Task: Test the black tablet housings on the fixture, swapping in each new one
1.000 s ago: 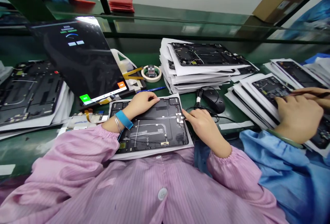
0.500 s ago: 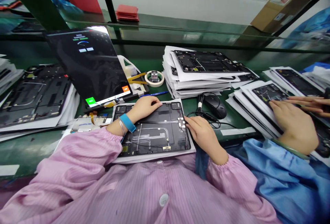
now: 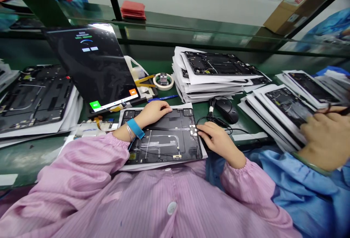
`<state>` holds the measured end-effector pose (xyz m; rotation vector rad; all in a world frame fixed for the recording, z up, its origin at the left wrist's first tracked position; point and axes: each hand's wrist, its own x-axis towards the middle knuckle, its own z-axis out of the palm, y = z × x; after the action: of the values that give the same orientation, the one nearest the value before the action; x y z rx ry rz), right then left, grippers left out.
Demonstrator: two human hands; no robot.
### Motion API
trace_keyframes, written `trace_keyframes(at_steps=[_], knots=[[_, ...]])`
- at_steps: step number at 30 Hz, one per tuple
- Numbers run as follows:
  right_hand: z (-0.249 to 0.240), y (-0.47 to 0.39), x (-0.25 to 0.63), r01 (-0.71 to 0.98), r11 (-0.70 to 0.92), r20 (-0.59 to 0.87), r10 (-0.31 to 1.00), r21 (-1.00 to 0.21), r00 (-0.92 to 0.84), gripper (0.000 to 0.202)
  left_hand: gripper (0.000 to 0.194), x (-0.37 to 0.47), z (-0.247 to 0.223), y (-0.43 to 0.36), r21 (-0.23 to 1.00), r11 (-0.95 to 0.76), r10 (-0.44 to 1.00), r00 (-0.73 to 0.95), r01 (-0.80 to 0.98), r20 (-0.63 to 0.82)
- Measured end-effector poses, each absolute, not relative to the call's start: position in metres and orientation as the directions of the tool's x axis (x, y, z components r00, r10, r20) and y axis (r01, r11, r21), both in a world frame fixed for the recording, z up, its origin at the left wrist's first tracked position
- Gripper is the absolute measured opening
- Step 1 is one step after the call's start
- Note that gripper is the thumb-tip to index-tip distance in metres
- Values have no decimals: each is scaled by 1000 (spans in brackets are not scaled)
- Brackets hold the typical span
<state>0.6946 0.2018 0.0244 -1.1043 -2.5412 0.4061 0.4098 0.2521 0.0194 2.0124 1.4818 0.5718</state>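
A black tablet housing lies flat before me on white sheets, its inside showing thin cables, tape and small metal parts. Over its far edge lies my left hand, thumb along the surface and fingers curled at the rim. My right hand is at the right edge, thumb and forefinger drawn together beside a small silvery connector plate. What those fingertips hold, if anything, is too small to make out. A black cable runs close behind them.
A lit tablet screen leans at the left beside stacked housings. Behind are a tape roll, a blue pen and another housing stack. A mouse lies right, near a co-worker's hand over more housings.
My left hand stays in place. My right hand has shifted very slightly at the connector plate. The co-worker's hands have moved right, uncovering more of their housing.
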Motion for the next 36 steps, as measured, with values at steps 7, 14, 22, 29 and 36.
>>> trace_keyframes(at_steps=[7,14,22,29,36], knots=[[49,189,721,586,618,194,757,-524,-624,45,30,408,19,253,642,-221,957,289,734,-1],[40,156,720,713,441,-70,824,-545,-563,52,31,409,20,252,648,-192,960,277,737,-31],[22,146,732,595,477,133,839,-647,-527,17,31,410,23,251,640,-189,959,281,745,-43],[20,166,699,457,237,133,960,-857,-248,15,31,409,22,251,639,-192,958,282,745,-40],[21,189,677,519,72,-22,985,-852,-172,16,31,409,22,252,636,-202,958,284,745,-29]])
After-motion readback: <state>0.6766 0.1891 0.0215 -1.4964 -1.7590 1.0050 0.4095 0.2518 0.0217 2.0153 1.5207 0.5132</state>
